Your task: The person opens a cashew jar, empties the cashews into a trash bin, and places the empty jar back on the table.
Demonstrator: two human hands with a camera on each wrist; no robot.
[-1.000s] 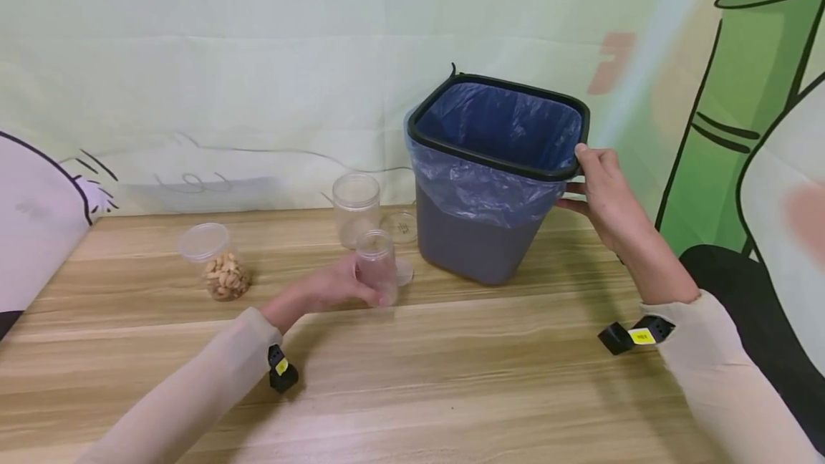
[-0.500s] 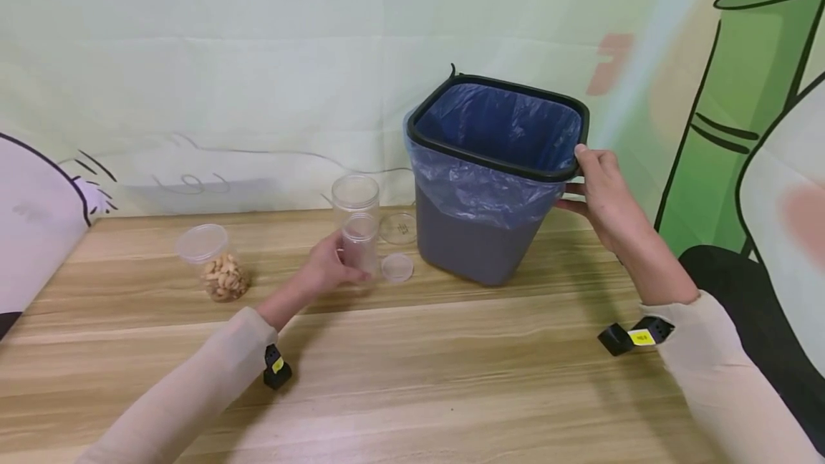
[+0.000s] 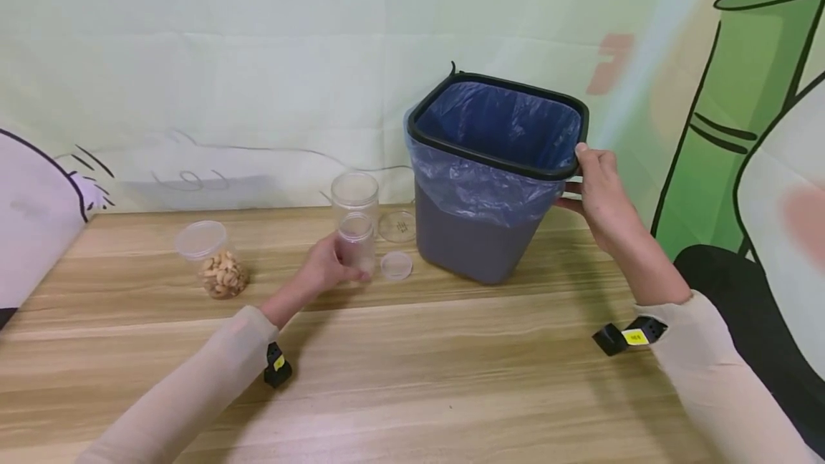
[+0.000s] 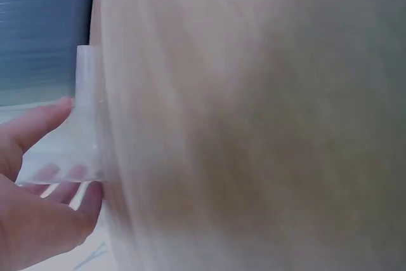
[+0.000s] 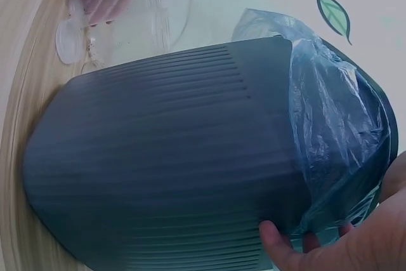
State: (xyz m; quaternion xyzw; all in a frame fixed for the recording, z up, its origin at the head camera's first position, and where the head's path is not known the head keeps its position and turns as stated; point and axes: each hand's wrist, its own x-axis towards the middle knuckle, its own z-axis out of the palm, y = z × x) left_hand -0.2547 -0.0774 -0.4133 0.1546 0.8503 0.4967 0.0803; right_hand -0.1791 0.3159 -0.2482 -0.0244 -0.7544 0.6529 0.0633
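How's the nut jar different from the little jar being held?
The nut jar has nuts inside; the held jar looks empty.
The nut jar stands by itself on the table; the held jar is in the left grip.
The nut jar looks wider than the held jar.
Both are see-through.

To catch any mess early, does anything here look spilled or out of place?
Nothing looks spilled. The lined bin seems oddly placed: bins usually stand on floors, yet it's on the tabletop, with a small lid and a larger lid loose beside it.
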